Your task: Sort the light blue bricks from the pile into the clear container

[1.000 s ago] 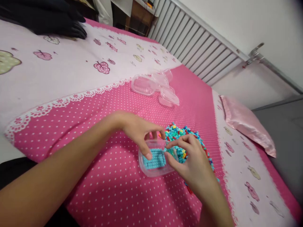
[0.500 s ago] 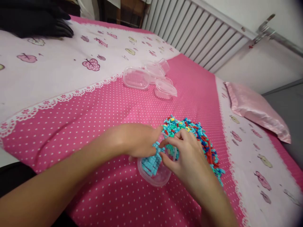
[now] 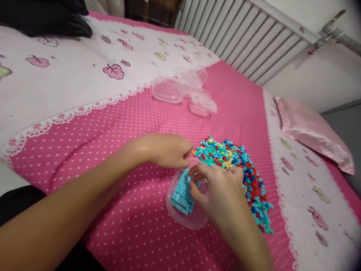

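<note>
A clear plastic container [image 3: 187,222] lies on the pink polka-dot sheet, with light-blue toy bricks [image 3: 182,195] packed in rows inside it. My right hand [image 3: 217,184] reaches over its right side, thumb and index finger curled toward each other above the bricks; whatever they pinch is too small to make out. Just beyond the container's far rim is my left hand [image 3: 170,150], its fingers bent in and partly hidden, so their contents do not show. Beside both hands spreads a pile of small loose toy bricks [image 3: 217,152] in blue, green, red and yellow.
Several clear plastic containers [image 3: 168,89] are grouped farther back on the sheet. A pink satin pillow [image 3: 313,131] lies at the right. Black gloves [image 3: 56,22] rest at the far left. A white slatted rail [image 3: 225,37] borders the bed's back.
My left hand has drawn back from over the blue bricks to the container's far rim, beside the pile. My right hand stays over the container. The view has shifted slightly.
</note>
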The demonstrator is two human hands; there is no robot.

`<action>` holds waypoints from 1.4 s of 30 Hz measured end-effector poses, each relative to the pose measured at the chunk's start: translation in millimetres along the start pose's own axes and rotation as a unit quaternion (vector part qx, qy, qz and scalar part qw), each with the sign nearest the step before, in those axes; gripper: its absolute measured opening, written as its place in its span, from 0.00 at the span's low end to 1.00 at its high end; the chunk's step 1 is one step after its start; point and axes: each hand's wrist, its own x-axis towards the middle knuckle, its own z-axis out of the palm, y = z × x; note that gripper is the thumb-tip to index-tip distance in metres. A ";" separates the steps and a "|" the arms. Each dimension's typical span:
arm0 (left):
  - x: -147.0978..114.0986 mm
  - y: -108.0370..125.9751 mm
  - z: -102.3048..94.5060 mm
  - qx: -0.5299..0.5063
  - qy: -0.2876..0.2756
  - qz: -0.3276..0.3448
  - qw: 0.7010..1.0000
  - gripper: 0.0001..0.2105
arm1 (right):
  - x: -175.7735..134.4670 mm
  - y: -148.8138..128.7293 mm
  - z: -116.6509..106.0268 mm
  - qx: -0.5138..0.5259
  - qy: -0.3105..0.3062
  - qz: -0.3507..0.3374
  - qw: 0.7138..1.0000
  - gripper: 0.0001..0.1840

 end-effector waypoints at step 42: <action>-10.5 2.9 -7.5 0.001 -0.102 -0.010 0.995 0.14 | -17.7 4.6 21.7 -0.081 0.077 -0.130 0.985 0.11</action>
